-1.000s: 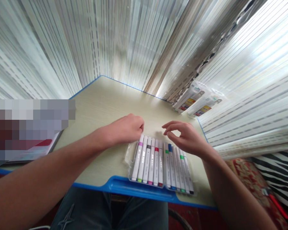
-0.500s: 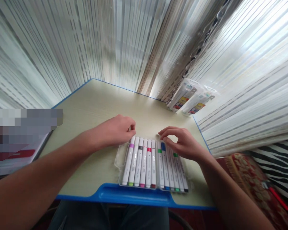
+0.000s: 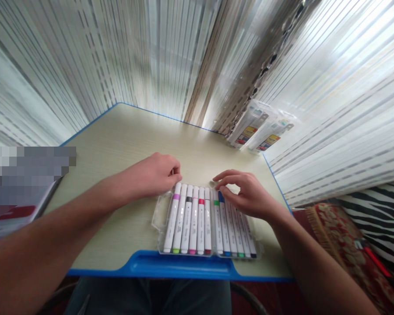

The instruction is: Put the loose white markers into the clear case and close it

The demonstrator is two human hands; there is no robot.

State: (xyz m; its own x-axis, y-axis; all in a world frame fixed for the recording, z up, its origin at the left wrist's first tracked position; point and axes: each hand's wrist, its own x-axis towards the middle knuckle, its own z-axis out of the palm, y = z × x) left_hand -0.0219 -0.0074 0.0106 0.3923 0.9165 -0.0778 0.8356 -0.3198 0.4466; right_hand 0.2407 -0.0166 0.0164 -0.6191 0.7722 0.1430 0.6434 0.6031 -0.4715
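A clear plastic marker case [image 3: 158, 218] lies unfolded near the table's front edge, both halves filled with a row of white markers [image 3: 192, 223] with coloured bands and end caps. Just past its upper left corner is my left hand [image 3: 160, 173], fingers curled and thumb against them; whatever is between the fingertips is hidden. My right hand [image 3: 244, 190] arches over the top of the right half with its fingers apart. Its thumb is close to a marker with a blue band [image 3: 221, 197]; whether they touch I cannot tell. Several cap ends are hidden under this hand.
The pale table [image 3: 118, 131] has a blue rim and a blue tray [image 3: 182, 266] at the front. Two clear packages [image 3: 246, 127] stand at the back right corner against the curtains. A dark-edged flat object [image 3: 22, 218], partly blurred out, lies at left. Zebra-striped fabric [image 3: 374, 214] is at right.
The view has shifted slightly, so the table and both hands sit a little further left and higher. Both hands keep nearly the same pose at the case's top edge.
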